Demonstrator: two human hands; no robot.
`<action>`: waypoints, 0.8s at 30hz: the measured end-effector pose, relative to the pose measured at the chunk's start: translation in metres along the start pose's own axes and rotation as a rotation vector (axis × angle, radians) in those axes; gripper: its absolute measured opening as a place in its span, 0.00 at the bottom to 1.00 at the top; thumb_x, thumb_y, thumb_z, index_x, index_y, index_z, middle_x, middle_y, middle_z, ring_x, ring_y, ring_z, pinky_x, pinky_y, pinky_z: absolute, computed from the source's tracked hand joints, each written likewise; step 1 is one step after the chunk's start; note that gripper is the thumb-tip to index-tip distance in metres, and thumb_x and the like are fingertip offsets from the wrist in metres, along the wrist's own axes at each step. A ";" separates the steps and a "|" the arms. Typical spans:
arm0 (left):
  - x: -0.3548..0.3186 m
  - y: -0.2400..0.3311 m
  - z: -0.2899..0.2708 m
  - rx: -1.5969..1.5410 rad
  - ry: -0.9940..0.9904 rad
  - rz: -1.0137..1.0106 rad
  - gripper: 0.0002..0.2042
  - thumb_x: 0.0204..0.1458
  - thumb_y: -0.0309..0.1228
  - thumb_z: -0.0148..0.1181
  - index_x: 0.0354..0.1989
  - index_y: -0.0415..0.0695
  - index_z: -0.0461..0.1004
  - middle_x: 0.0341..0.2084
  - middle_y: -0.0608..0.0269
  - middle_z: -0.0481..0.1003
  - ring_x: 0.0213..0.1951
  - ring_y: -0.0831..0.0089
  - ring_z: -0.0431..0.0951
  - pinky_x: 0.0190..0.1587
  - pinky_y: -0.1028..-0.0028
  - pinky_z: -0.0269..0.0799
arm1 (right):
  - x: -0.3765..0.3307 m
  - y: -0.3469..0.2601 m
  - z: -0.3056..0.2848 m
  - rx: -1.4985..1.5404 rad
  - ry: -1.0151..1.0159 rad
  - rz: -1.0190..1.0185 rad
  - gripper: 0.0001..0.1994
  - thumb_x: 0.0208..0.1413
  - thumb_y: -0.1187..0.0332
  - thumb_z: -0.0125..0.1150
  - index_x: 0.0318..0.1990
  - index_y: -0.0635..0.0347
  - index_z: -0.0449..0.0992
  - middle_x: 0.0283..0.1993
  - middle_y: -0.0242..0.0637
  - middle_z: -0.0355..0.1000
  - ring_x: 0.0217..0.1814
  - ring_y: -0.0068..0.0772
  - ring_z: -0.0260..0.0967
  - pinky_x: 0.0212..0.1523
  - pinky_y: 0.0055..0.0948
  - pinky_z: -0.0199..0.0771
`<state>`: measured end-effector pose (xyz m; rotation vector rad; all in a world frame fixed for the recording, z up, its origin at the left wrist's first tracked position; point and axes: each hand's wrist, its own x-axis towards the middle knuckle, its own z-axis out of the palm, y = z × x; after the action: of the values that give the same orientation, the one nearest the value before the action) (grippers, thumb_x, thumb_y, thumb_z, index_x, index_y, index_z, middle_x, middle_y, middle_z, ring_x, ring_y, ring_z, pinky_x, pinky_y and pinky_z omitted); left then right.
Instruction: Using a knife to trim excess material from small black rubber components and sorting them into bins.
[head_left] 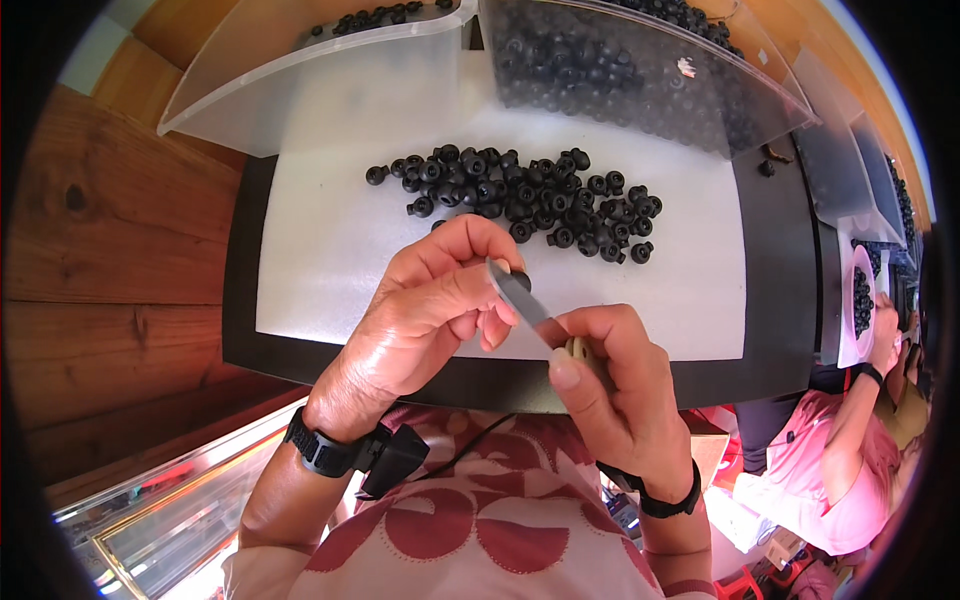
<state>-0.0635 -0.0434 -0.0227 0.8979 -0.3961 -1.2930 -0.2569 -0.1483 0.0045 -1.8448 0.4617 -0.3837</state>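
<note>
My left hand [415,315] pinches a small black cord lock [521,280], a ball-shaped plastic part mostly covered by the fingertips. In my right hand [625,400] is a small knife [528,306], its pale handle wrapped by the fingers. The grey blade slants up and left, its tip end beside the left thumb and against or very close to the held part. Beyond both hands, a loose pile of black cord locks [530,190] lies spread over a white foam sheet [320,275].
Two translucent bins, a left one [350,95] and a fuller right one [620,85], stand along the far side. The dark table edge [240,280] frames the sheet. Wood panels [120,240] rise at left. At right, a person in pink [830,470] works at a pink tray [850,335].
</note>
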 end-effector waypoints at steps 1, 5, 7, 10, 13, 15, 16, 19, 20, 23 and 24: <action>0.001 0.000 0.000 0.006 0.005 0.002 0.14 0.62 0.34 0.61 0.46 0.36 0.70 0.34 0.54 0.76 0.27 0.75 0.77 0.30 0.78 0.74 | -0.001 0.001 0.001 -0.009 0.004 -0.019 0.10 0.67 0.71 0.59 0.49 0.64 0.67 0.27 0.37 0.72 0.22 0.30 0.69 0.26 0.28 0.68; 0.000 0.000 0.002 0.021 0.028 0.024 0.14 0.62 0.34 0.62 0.45 0.36 0.70 0.33 0.53 0.76 0.26 0.75 0.77 0.29 0.79 0.75 | -0.001 0.004 0.006 -0.058 0.028 -0.094 0.11 0.64 0.74 0.61 0.49 0.63 0.66 0.31 0.38 0.76 0.23 0.38 0.73 0.26 0.31 0.71; -0.001 0.000 0.002 0.024 0.039 0.033 0.14 0.62 0.34 0.62 0.45 0.36 0.70 0.33 0.53 0.76 0.26 0.75 0.77 0.29 0.78 0.75 | 0.000 0.004 0.006 -0.080 0.039 -0.117 0.11 0.64 0.74 0.61 0.49 0.63 0.66 0.33 0.38 0.77 0.24 0.40 0.74 0.26 0.32 0.71; -0.002 0.001 0.002 0.029 0.042 0.029 0.13 0.62 0.34 0.62 0.44 0.35 0.70 0.33 0.53 0.76 0.27 0.76 0.77 0.29 0.79 0.75 | 0.000 0.004 0.007 -0.099 0.049 -0.133 0.12 0.63 0.74 0.62 0.49 0.62 0.66 0.34 0.38 0.77 0.25 0.41 0.74 0.26 0.33 0.72; -0.002 0.002 0.002 0.034 0.030 0.026 0.13 0.61 0.34 0.62 0.44 0.35 0.70 0.33 0.53 0.76 0.27 0.76 0.77 0.29 0.79 0.75 | -0.001 0.006 0.007 -0.107 0.058 -0.149 0.12 0.63 0.74 0.62 0.49 0.62 0.66 0.35 0.38 0.77 0.25 0.41 0.74 0.26 0.33 0.72; -0.002 0.002 0.001 0.034 0.019 0.035 0.13 0.61 0.33 0.61 0.43 0.35 0.70 0.33 0.53 0.76 0.27 0.76 0.77 0.29 0.79 0.75 | -0.001 0.006 0.008 -0.103 0.062 -0.150 0.12 0.63 0.74 0.62 0.50 0.62 0.66 0.35 0.38 0.77 0.25 0.41 0.74 0.26 0.33 0.72; -0.002 0.002 0.001 0.033 0.020 0.036 0.13 0.61 0.33 0.61 0.43 0.35 0.70 0.33 0.53 0.76 0.27 0.76 0.77 0.29 0.79 0.75 | -0.001 0.005 0.008 -0.104 0.058 -0.138 0.12 0.63 0.74 0.62 0.50 0.62 0.66 0.35 0.38 0.77 0.25 0.41 0.74 0.26 0.33 0.72; -0.003 0.003 0.002 0.029 0.026 0.038 0.13 0.61 0.34 0.61 0.43 0.35 0.70 0.33 0.53 0.76 0.27 0.76 0.77 0.29 0.80 0.75 | -0.001 0.004 0.007 -0.105 0.055 -0.120 0.12 0.63 0.74 0.62 0.49 0.62 0.67 0.35 0.38 0.77 0.25 0.41 0.74 0.27 0.33 0.72; -0.003 0.003 0.003 0.028 0.029 0.040 0.13 0.60 0.34 0.61 0.42 0.35 0.70 0.33 0.53 0.76 0.27 0.77 0.76 0.29 0.80 0.75 | -0.001 0.004 0.008 -0.104 0.059 -0.126 0.12 0.63 0.74 0.62 0.49 0.62 0.67 0.35 0.38 0.77 0.25 0.41 0.74 0.26 0.33 0.72; -0.004 0.004 0.004 0.034 0.027 0.048 0.13 0.60 0.34 0.61 0.42 0.35 0.70 0.32 0.53 0.75 0.26 0.77 0.76 0.29 0.80 0.75 | -0.001 0.004 0.008 -0.108 0.065 -0.140 0.12 0.63 0.74 0.62 0.49 0.62 0.67 0.35 0.38 0.77 0.25 0.41 0.74 0.26 0.33 0.72; -0.004 0.004 0.004 0.038 0.024 0.052 0.13 0.60 0.34 0.61 0.42 0.35 0.70 0.32 0.53 0.75 0.26 0.77 0.76 0.29 0.80 0.75 | -0.001 0.004 0.008 -0.112 0.066 -0.143 0.12 0.62 0.74 0.63 0.49 0.62 0.67 0.35 0.38 0.77 0.25 0.41 0.74 0.26 0.33 0.72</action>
<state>-0.0650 -0.0412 -0.0164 0.9285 -0.4242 -1.2295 -0.2547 -0.1420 -0.0021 -1.9847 0.4045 -0.5260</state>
